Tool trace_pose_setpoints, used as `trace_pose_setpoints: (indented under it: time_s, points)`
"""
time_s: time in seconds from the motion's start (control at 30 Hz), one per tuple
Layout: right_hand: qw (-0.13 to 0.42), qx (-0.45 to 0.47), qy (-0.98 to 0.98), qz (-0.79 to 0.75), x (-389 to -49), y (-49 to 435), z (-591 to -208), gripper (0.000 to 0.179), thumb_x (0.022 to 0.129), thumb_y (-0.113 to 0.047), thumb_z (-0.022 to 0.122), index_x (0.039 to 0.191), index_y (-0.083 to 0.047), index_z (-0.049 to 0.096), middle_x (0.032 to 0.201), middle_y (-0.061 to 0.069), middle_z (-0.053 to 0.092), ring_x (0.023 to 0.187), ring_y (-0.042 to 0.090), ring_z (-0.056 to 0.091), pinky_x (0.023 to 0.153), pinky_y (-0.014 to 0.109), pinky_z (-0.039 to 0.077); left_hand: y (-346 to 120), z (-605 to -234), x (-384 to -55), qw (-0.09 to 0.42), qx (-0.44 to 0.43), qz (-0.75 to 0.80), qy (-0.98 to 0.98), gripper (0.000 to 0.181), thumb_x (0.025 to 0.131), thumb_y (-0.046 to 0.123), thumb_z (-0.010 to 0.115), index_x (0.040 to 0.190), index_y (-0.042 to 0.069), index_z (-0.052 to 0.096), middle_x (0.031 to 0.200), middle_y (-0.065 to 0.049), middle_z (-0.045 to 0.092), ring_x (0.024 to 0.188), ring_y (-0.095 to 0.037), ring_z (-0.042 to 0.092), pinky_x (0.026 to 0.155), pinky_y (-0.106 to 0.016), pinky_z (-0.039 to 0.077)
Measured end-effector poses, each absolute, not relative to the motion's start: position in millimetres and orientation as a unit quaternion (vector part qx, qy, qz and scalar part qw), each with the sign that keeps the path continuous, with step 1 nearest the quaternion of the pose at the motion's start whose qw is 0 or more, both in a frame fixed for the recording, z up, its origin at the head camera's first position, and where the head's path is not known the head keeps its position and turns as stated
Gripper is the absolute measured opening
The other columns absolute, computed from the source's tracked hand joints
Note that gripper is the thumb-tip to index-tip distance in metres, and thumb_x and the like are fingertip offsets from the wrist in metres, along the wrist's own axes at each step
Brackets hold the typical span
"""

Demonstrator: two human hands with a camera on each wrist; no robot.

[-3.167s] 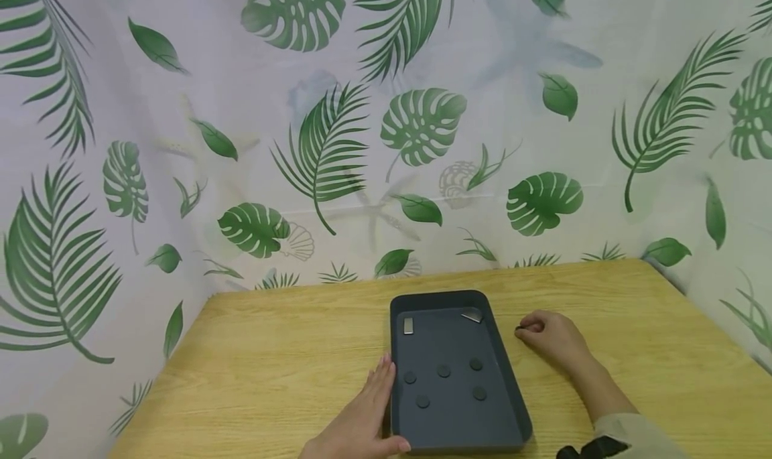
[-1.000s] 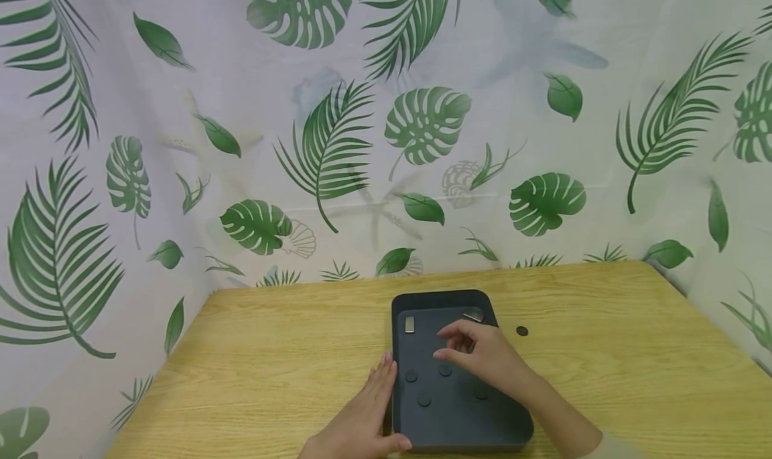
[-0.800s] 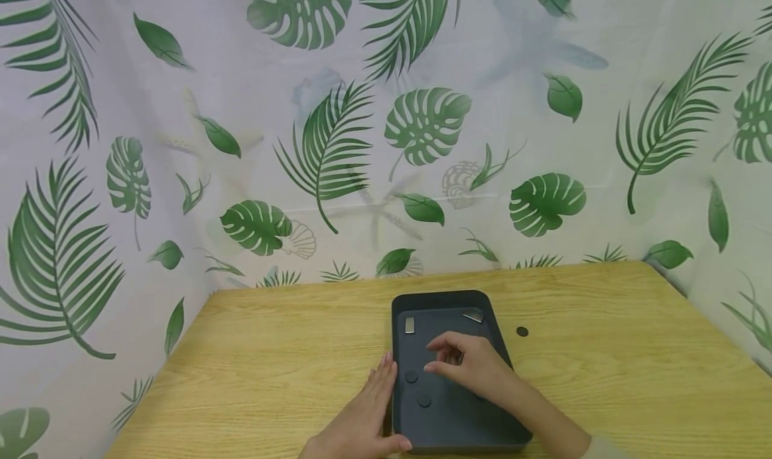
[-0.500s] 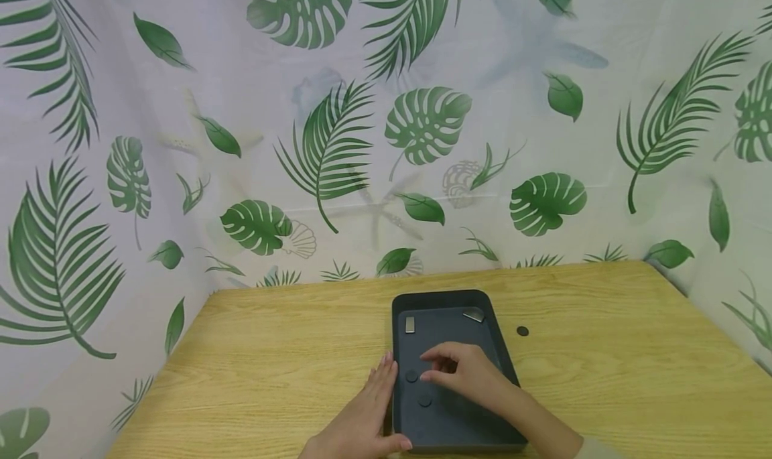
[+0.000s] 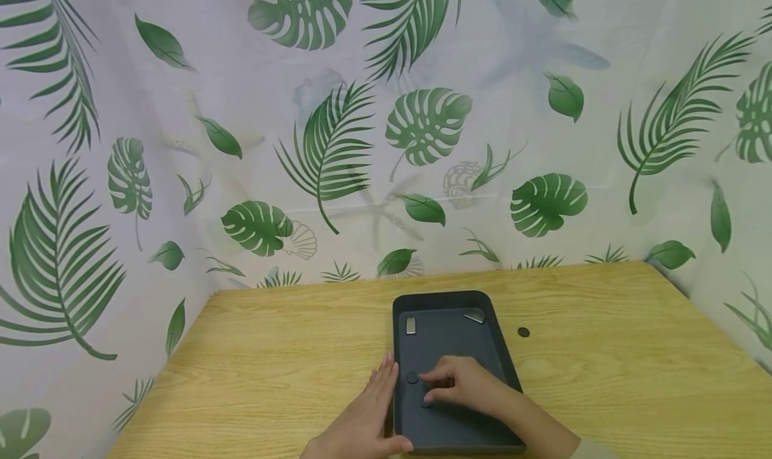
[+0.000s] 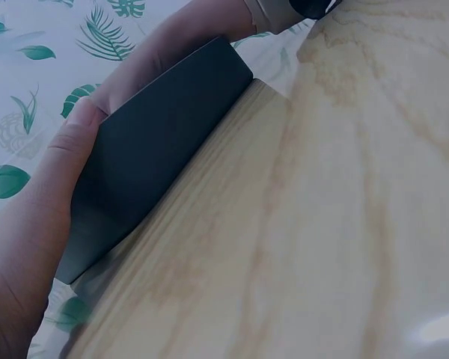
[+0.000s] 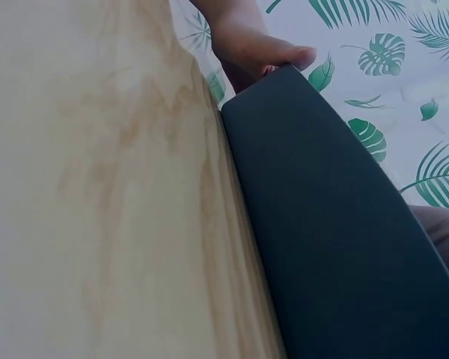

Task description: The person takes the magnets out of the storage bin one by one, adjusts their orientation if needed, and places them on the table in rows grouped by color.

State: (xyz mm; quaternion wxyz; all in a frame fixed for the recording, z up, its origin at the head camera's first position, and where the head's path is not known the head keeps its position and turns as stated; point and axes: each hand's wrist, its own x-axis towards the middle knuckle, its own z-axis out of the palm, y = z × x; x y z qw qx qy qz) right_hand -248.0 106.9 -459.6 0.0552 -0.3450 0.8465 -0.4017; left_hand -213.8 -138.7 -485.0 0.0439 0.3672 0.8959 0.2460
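A dark grey rectangular tray (image 5: 446,435) lies on the table. My left hand (image 5: 362,412) rests along its left side, fingers straight, thumb at the near corner; the left wrist view shows the thumb (image 6: 75,134) on the tray's rim. My right hand (image 5: 467,385) is over the tray, fingers loosely bent, thumb and index apart. The index tip is beside a small dark round disc (image 5: 412,377). The thumb tip overlaps a second dark disc (image 5: 426,404); whether it touches cannot be told. The right hand covers the tray floor to the right of these discs.
A silvery rectangular piece (image 5: 411,326) lies in the tray's far left part, a silvery angled piece (image 5: 474,316) in its far right corner. Another dark disc (image 5: 523,332) lies on the wooden table (image 5: 271,378) right of the tray. Leaf-patterned cloth (image 5: 374,177) hangs behind.
My right hand has let go of the dark disc on the table, moved left over the tray, and come nearer to the two left discs. My left hand has stayed at the tray's side.
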Motion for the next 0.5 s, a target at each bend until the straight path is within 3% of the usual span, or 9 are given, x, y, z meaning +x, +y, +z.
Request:
trace_pose_setpoints:
  time_s: [0.1, 0.3, 0.5]
  points:
    - [0.065, -0.370, 0.852, -0.364, -247.5, 107.1, -458.3, 0.042, 0.082, -0.027, 0.074, 0.113, 0.001, 0.068, 0.090, 0.003, 0.063, 0.076, 0.004, 0.054, 0.063, 0.018, 0.047, -139.0, -484.4, -213.7, 0.048, 0.368, 0.247, 0.895, 0.097, 0.090, 0.065, 0.042, 0.151, 0.000, 0.002, 0.158, -0.014, -0.008, 0.146, -0.023, -0.004, 0.116, -0.046, 0.018]
    - [0.055, -0.408, 0.856, -0.311, -246.0, 107.1, -458.3, 0.049, 0.080, -0.029, 0.075, 0.118, 0.000, 0.065, 0.091, -0.002, 0.051, 0.073, 0.001, 0.038, 0.062, 0.016, 0.037, -139.2, -484.4, -214.6, 0.059, 0.367, 0.255, 0.893, 0.095, 0.091, 0.061, 0.045, 0.151, 0.002, 0.001, 0.159, -0.012, -0.010, 0.146, -0.022, -0.005, 0.116, -0.046, 0.016]
    - [0.050, -0.418, 0.861, -0.285, -247.2, 106.4, -461.8, 0.041, 0.080, -0.030, 0.075, 0.114, -0.008, 0.070, 0.090, -0.006, 0.048, 0.074, 0.002, 0.036, 0.064, 0.016, 0.035, -139.6, -486.2, -214.7, 0.061, 0.366, 0.258, 0.892, 0.095, 0.092, 0.060, 0.046, 0.151, 0.002, 0.000, 0.159, -0.011, -0.010, 0.146, -0.022, -0.005, 0.116, -0.045, 0.016]
